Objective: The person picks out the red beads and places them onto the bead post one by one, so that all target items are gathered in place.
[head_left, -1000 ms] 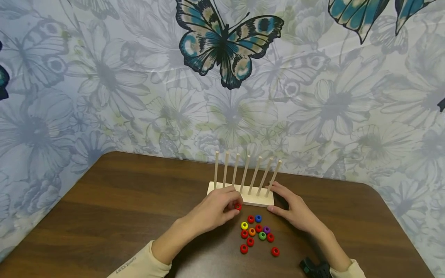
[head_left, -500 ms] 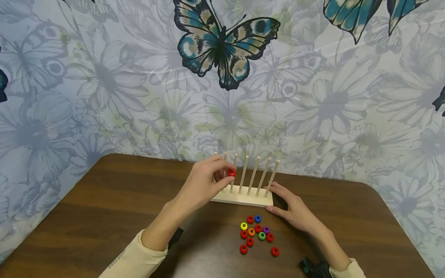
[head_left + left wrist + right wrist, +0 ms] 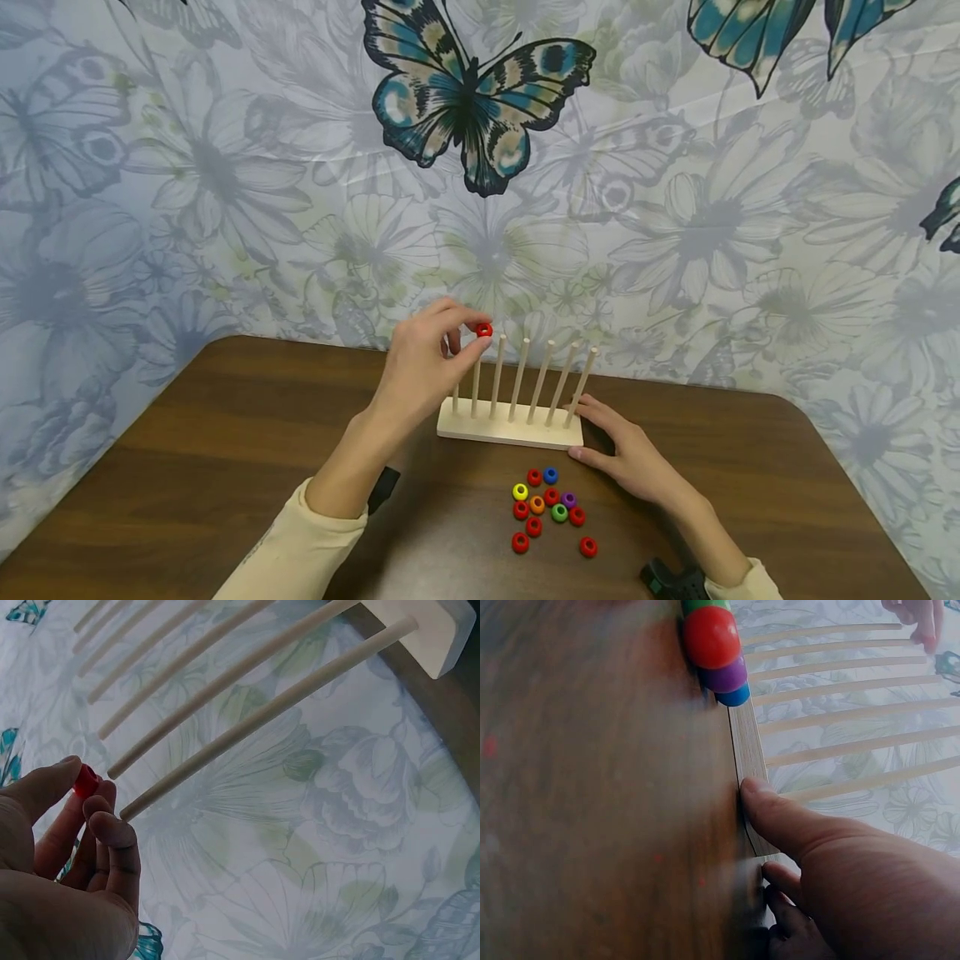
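My left hand (image 3: 423,354) pinches a red bead (image 3: 483,330) at frame centre, above the peg rack (image 3: 510,433). My right hand (image 3: 626,454), fingers straight, presses the rack's right end. No writing is legible anywhere.

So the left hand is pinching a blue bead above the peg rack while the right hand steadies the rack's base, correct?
Not quite: the bead pinched by the left hand is red, not blue, as the head view shows. The rest holds: it is up at the peg tops, and the right hand rests against the base of the rack.

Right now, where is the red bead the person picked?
In the head view, the red bead is pinched in the left hand, up in the air above the left-side pegs of the wooden peg rack.
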Tool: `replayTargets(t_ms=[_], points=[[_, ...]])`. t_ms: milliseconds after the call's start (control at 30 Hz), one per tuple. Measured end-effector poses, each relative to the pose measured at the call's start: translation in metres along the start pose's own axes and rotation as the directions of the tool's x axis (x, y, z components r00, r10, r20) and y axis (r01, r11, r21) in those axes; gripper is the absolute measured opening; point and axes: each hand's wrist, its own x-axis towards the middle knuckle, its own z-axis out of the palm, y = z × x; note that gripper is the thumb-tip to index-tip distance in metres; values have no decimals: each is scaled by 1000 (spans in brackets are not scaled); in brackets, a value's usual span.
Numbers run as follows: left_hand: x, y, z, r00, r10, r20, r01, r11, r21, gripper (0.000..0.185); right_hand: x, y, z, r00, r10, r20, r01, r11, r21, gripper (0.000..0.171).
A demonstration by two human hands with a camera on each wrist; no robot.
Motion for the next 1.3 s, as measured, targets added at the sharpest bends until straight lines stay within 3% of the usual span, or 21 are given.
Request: replayTargets(t_ms=[267,533,667,767,833,933,1100,1200,1300], points=[[2,-2,2,1000,-12,-16,12,999,44,16,0,-5,-4,1000,12,0,-12,1000,-13,65],[0,-5,4,999,-52,16,51,997,58,15,-1,-6,-4,1000,2,-13,-2,1000,-25,64],[-2,-6,1,995,-91,32,88,994,68,24,-1,-6,-3,1000,1,-13,-1,1000,-27,64],[-3,-6,-2,994,-107,5,106,992,64,29,-1,-5,-2,1000,5,-8,-6,1000,-27,65],[-4,-6,-2,997,-75,-26,76,996,41,26,-1,-4,-1,1000,15,-4,-15,1000,-26,65],[-4,-3,1,998,20,-64,-21,1000,-17,17,-2,-4,0,1000,21,-3,-21,1000,-22,66],[-8,0,12,985,157,-69,-164,978,-126,8,-1,-4,-1,1000,22,-5,-22,1000,-15,65],[-12,1,21,982,188,-26,-190,969,-155,5,-1,-5,-1,1000,25,-1,-25,1000,-6,65],[-17,1,27,984,179,8,-176,972,-157,5,0,-5,0,1000,23,-1,-23,1000,-2,65]])
